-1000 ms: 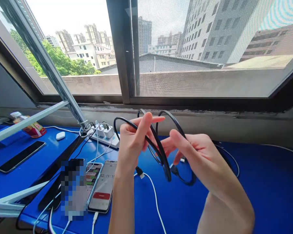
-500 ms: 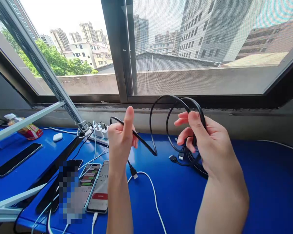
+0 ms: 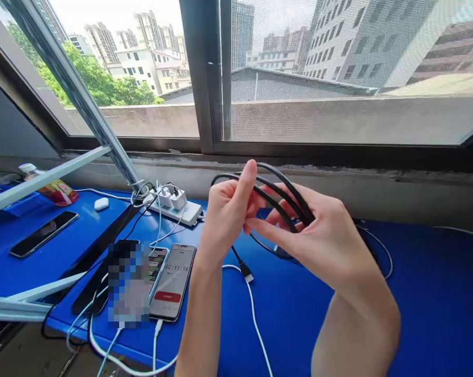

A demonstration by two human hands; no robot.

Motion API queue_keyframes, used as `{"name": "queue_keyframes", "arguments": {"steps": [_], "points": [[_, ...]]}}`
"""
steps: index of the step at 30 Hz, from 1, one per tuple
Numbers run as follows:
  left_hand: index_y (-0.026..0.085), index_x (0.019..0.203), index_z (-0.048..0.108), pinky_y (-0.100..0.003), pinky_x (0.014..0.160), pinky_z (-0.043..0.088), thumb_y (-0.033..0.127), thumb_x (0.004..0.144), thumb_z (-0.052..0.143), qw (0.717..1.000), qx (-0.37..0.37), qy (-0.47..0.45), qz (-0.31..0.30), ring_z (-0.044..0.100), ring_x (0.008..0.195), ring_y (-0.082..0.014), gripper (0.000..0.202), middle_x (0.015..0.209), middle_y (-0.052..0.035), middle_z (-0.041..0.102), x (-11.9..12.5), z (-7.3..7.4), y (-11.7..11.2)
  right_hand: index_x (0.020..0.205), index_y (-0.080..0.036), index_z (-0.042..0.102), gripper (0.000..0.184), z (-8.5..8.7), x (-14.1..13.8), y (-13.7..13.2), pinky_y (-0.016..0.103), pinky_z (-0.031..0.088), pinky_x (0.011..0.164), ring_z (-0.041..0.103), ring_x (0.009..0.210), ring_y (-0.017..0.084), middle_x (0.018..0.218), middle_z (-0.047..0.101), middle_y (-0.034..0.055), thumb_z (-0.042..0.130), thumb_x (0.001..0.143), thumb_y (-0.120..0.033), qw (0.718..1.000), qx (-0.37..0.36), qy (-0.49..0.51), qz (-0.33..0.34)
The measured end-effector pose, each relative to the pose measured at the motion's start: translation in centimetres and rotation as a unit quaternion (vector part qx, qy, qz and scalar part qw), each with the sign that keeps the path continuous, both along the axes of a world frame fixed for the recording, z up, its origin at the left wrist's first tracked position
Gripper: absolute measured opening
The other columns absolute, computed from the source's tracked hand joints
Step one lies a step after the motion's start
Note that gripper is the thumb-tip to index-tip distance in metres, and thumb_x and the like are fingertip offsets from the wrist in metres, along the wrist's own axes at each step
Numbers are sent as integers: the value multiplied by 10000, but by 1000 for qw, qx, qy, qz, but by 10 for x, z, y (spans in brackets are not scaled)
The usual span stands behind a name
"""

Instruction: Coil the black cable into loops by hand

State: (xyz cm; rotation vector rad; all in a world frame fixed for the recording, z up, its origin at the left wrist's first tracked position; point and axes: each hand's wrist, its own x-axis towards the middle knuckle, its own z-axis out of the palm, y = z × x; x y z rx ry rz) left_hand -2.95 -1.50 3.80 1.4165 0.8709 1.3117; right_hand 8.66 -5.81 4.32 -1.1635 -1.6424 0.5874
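Step in hand, as I judge it: gathering the black cable (image 3: pixel 294 193) into loops. The cable is raised above the blue surface (image 3: pixel 436 293), between my two hands.

Hand states: my left hand (image 3: pixel 226 220) has its fingers curled about the cable, thumb raised. My right hand (image 3: pixel 330 235) pinches the loops in the crook between thumb and fingers; the thumb points toward the left fingers. I cannot tell how firm either grip is.

Next move, in my judgement: the right hand should secure the loops while the left feeds in slack, keeping the turns even.

Check for obstructions. A black USB plug (image 3: pixel 245 271) hangs below the left hand, over or against a white cable (image 3: pixel 254 309); I cannot tell whether they touch. That white cable could snag. A dark coil (image 3: pixel 367 243) lies behind the right wrist, partly hidden.

To the left: the timer phone (image 3: pixel 171 283) and the power strip (image 3: pixel 191 213). The slanted metal post (image 3: pixel 87 115) limits travel on that side.
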Motion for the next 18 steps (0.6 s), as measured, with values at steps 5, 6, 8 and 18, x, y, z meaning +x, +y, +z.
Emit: {"name": "queue_keyframes", "arguments": {"steps": [5,6,8,18], "points": [[162,455,552,-203,362,290,544,804,477,997,52,50,7,373,311,-48,523,355,18,441,-7,0,-1,830,-214,684,184,-1,9,2,181,413,379,545,427,104,516,575,-36,647,729,-364,997,35,3,-73],[165,488,578,-204,369,298,528,801,495,996,69,49,25,381,319,-49,487,361,22,445,-8,1,-2,818,-216,687,166,-1,11,2,180,419,384,544,422,101,516,576,-36,655,725,-350,994,53,14,-99],[177,566,610,-205,390,317,488,793,533,990,113,31,77,394,339,-51,393,374,39,445,-11,2,-4,784,-218,690,129,-1,13,3,172,432,404,548,424,89,528,587,-37,678,710,-324,982,94,34,-162],[272,1121,488,-317,842,428,382,713,671,916,336,60,211,510,1049,-183,460,1136,-21,554,-17,-4,3,815,-253,721,186,-2,4,-3,169,336,305,437,360,30,575,609,-46,703,650,-167,932,192,146,-272]]}}
